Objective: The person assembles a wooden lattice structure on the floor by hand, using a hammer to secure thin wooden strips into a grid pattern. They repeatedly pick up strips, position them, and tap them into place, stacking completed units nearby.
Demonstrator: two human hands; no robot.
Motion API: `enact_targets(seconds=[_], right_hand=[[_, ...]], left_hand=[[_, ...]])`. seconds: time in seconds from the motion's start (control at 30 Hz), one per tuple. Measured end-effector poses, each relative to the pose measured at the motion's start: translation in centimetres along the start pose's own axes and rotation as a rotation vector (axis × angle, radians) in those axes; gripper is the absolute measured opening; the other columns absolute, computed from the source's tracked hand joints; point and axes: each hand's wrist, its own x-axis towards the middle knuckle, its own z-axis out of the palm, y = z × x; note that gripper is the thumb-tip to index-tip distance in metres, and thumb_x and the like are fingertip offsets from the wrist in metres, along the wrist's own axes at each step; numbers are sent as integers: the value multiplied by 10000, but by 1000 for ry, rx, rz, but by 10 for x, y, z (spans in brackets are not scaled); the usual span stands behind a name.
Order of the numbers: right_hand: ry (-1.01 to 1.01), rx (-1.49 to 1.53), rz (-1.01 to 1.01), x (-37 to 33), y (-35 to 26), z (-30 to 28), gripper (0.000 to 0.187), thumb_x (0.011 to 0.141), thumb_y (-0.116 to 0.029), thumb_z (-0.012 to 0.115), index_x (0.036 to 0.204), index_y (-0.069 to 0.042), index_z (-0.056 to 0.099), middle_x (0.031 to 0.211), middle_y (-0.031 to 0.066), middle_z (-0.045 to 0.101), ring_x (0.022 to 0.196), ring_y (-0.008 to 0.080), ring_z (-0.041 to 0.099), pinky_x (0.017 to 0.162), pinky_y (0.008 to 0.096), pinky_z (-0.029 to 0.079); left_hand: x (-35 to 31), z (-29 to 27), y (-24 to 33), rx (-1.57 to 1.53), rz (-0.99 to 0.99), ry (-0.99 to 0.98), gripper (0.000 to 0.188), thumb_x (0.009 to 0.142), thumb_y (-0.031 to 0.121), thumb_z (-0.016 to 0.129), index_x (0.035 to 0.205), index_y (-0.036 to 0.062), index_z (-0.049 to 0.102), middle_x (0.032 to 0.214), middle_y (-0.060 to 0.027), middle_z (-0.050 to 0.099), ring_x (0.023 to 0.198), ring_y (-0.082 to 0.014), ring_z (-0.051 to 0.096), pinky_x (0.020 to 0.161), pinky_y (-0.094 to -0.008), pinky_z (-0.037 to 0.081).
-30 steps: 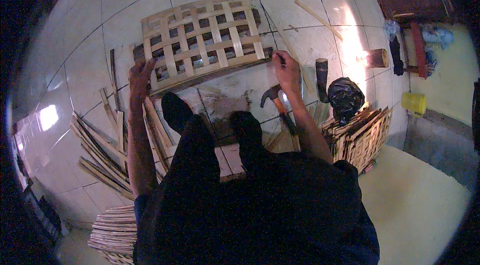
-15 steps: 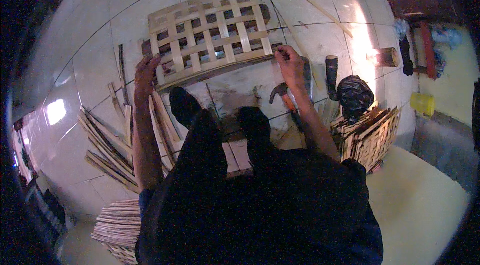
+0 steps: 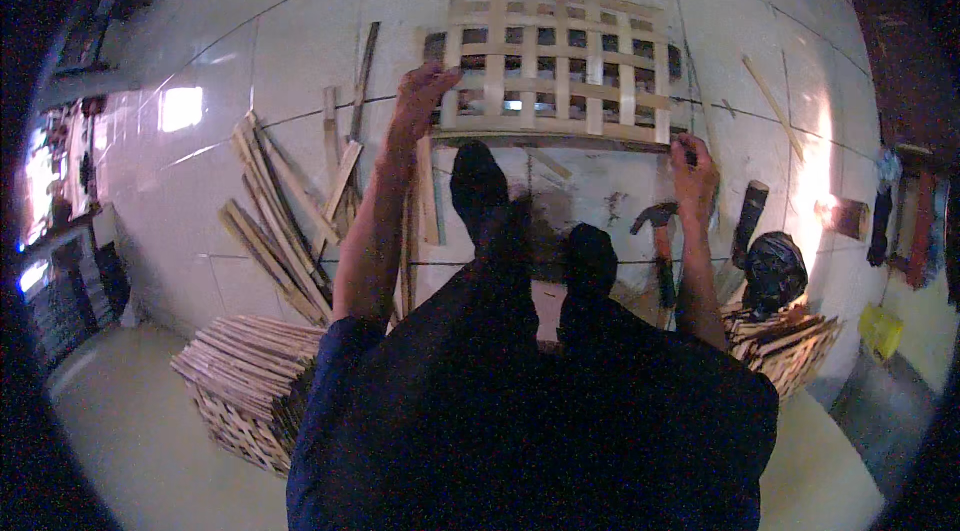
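Observation:
A woven lattice panel [image 3: 595, 68] of pale, flat strips, bamboo by its look, lies on the tiled floor beyond my feet. My left hand [image 3: 425, 96] is at its left edge, fingers bent over the border by a dark block. At the near right corner, my right hand [image 3: 693, 171] has its fingers curled in a pinch on the end of the near border strip. A claw hammer [image 3: 664, 251] with an orange and black handle lies on the floor beside my right forearm.
Loose split strips [image 3: 285, 221] lie left of my left arm. Stacked lattice panels [image 3: 245, 371] stand at lower left, and more [image 3: 790, 351] at right under a black plastic bag [image 3: 775, 271]. A dark cylinder [image 3: 750, 221], a cut bamboo piece [image 3: 848, 218] and a yellow container [image 3: 880, 331] are also right.
The whole view has shifted, so the panel and both hands appear farther right and the panel looks less tilted. Both hands remain at the panel's edges.

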Motion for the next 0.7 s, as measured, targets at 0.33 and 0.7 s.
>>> enact_targets(seconds=[0.33, 0.7], right_hand=[[131, -276, -114, -8, -31, -5, 362, 835, -276, 680, 1159, -124, 621, 1020, 112, 623, 965, 285, 585, 853, 403, 459], [-141, -191, -891, -21, -101, 69, 377, 812, -313, 662, 1161, -181, 608, 1180, 75, 532, 1081, 306, 517, 944, 495, 365]], left_hand=[[11, -17, -32, 98, 169, -28, 342, 867, 250, 673, 1082, -11, 626, 883, -97, 682, 734, -163, 645, 639, -339, 539], [4, -2, -7, 30, -20, 24, 320, 870, 251, 667, 1041, -18, 646, 878, -76, 668, 744, -149, 637, 662, -312, 533]])
